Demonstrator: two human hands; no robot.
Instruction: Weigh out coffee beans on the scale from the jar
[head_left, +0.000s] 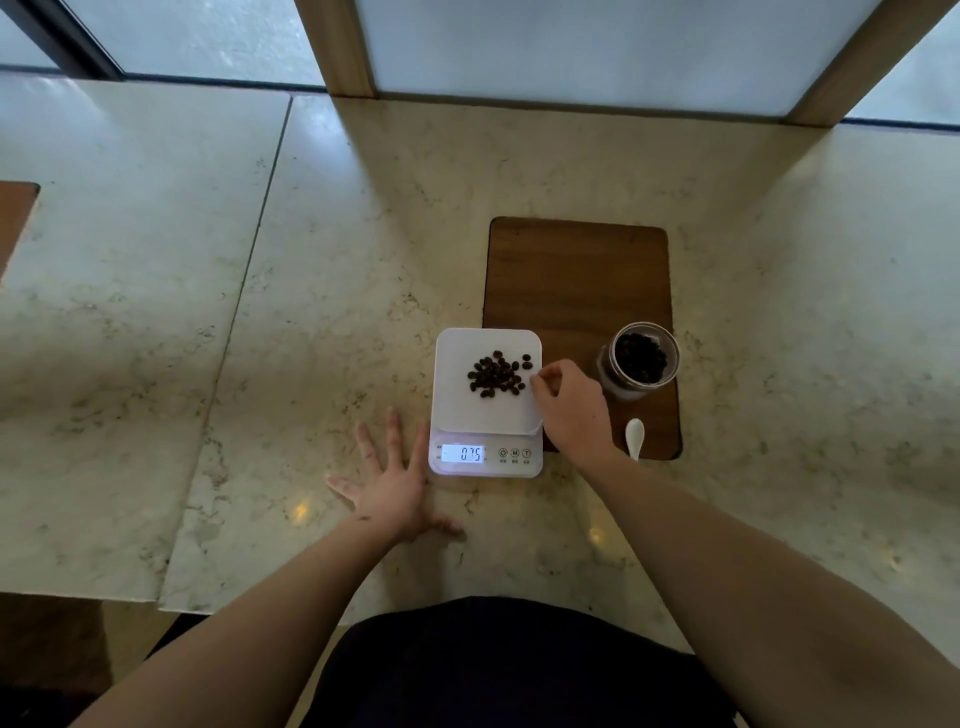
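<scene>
A white digital scale (452, 395) sits on the marble counter, and its lit display (470, 453) reads 0.75. A small pile of dark coffee beans (496, 375) lies on the scale's platform. An open glass jar (640, 361) with more beans in it stands to the right on a wooden board. My right hand (571, 410) hovers over the platform's right edge with thumb and forefinger pinched together. Whether a bean is between them is too small to tell. My left hand (392, 480) lies flat on the counter just left of the scale, fingers spread.
The dark wooden board (576, 280) extends behind the scale and under the jar. A small white spoon (634, 437) lies on the board's near end, right of my right wrist. A seam in the marble (244, 280) runs on the left. Window frames stand at the back.
</scene>
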